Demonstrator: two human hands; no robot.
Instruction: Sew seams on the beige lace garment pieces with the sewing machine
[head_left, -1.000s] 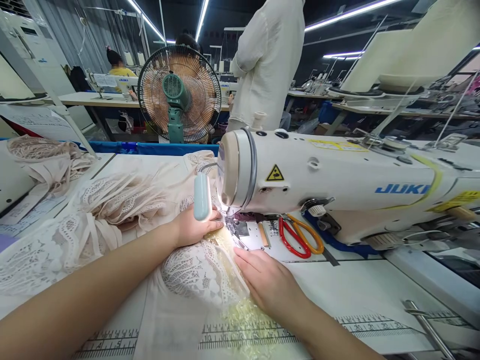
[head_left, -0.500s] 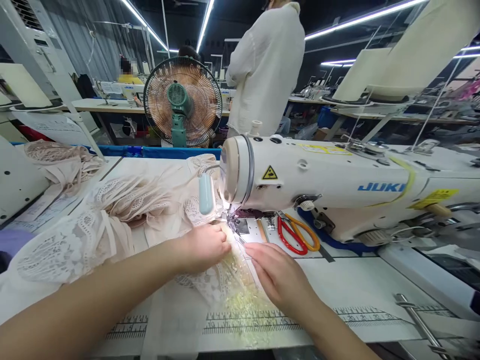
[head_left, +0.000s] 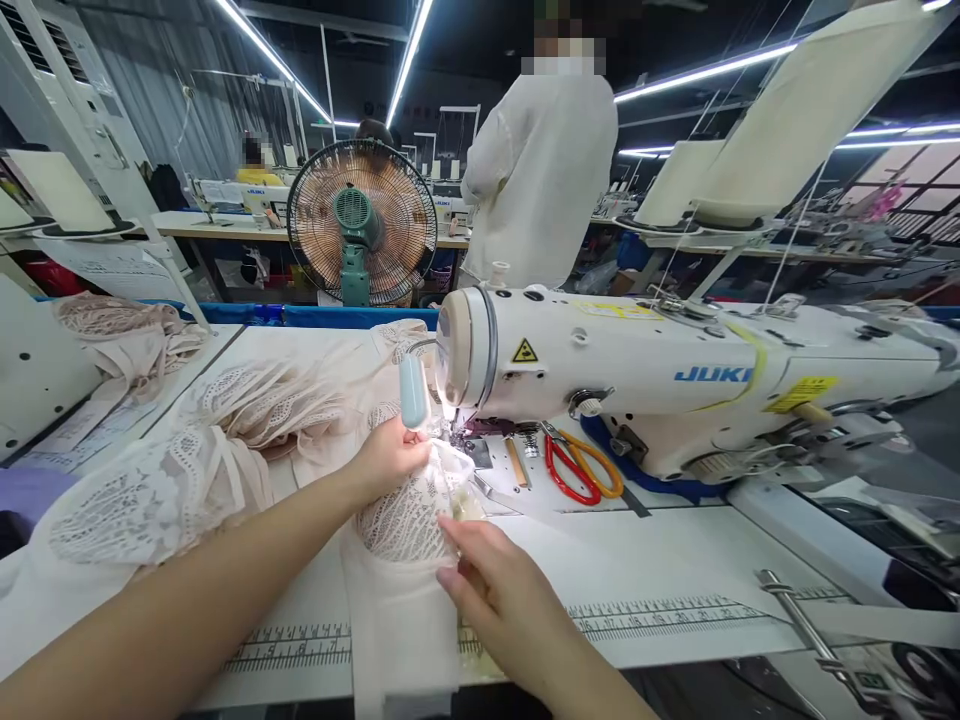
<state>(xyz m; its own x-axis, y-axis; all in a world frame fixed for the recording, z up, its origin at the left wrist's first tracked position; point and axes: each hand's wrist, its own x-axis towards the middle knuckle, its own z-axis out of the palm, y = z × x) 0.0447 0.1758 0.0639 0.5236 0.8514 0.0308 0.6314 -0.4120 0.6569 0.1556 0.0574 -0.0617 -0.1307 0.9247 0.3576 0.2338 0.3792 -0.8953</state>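
A pale lace bra piece (head_left: 401,520) lies before the needle area of the white sewing machine (head_left: 645,365). My left hand (head_left: 391,455) pinches the top edge of the lace, just below the light-blue lamp (head_left: 412,392) beside the machine head. Lower down, my right hand (head_left: 491,580) has its thumb and forefinger closed on the right edge of the same lace. Plain whitish fabric hangs from the piece over the table's front edge. A bit of yellowish material (head_left: 469,505) shows behind the right fingertips.
Red-handled and orange-handled scissors (head_left: 574,470) lie right of the needle. Heaps of lace garments (head_left: 262,400) cover the table's left side. A ruler strip (head_left: 667,618) runs along the front. Beyond stand a fan (head_left: 361,225) and a person in white (head_left: 540,180).
My left hand has shifted left and up, my right hand left and down. The lace now lies spread between them, and the yellowish strip is mostly covered. The camera view has shifted slightly.
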